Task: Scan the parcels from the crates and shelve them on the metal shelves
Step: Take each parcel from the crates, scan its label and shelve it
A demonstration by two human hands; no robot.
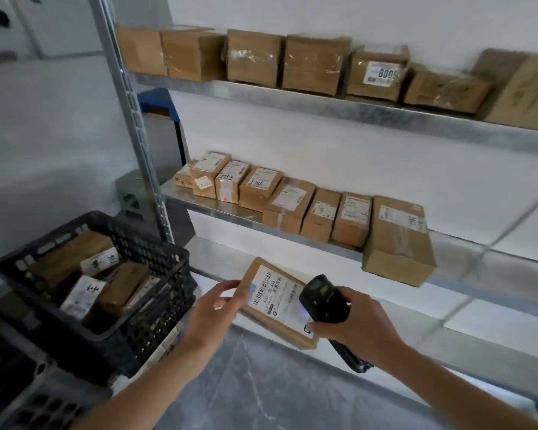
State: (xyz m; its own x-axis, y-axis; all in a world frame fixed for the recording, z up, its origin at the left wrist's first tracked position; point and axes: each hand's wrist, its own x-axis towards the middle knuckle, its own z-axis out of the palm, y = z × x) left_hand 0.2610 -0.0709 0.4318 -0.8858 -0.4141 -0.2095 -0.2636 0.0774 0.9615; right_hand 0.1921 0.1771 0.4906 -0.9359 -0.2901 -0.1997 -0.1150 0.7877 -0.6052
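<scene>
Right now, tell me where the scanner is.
Head view, lower centre-right: the right hand grips the scanner over the labelled parcel that the left hand holds.

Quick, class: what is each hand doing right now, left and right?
Left hand: holds the parcel by its left edge.
Right hand: grips the black scanner, pointed at the parcel's label.

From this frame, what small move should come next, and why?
Probably lift the parcel onto the middle shelf, right of the big box. The right hand already aims the scanner at its label, the left hand holds its edge, and bare shelf shows there.
</scene>
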